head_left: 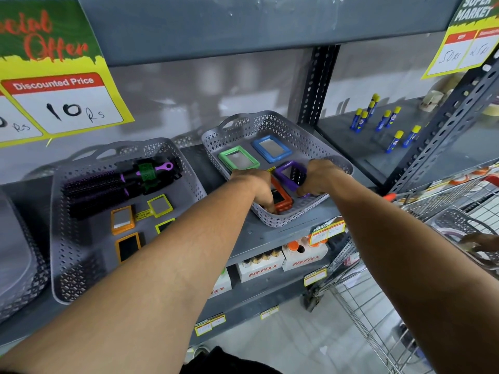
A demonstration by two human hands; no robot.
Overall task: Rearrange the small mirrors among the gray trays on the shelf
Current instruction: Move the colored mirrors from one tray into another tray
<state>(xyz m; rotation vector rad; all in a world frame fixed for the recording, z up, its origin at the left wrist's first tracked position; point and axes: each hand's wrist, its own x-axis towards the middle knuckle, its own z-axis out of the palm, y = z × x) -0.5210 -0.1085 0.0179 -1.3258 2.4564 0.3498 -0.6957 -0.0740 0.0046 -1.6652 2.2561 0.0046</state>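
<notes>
Two gray perforated trays sit on the shelf. The right tray [280, 122] holds a green-framed mirror [238, 157], a blue-framed mirror [271, 147], a purple-framed mirror [290, 174] and an orange-red-framed mirror [282, 199]. My left hand [256, 187] reaches into this tray with its fingers on the orange-red mirror. My right hand [320, 178] grips the purple mirror, which is tilted up. The left tray [81, 279] holds small orange-framed mirrors [122, 219], yellow-green-framed mirrors [159, 205] and black-and-purple hairbrushes [108, 182].
Another gray tray [16, 252] shows at the far left edge. Blue-and-yellow tubes [383, 120] stand on the shelf to the right. A metal shopping cart [432, 225] with a gray tray in it stands at the right. Price signs hang above; boxed bottles fill the lower shelf.
</notes>
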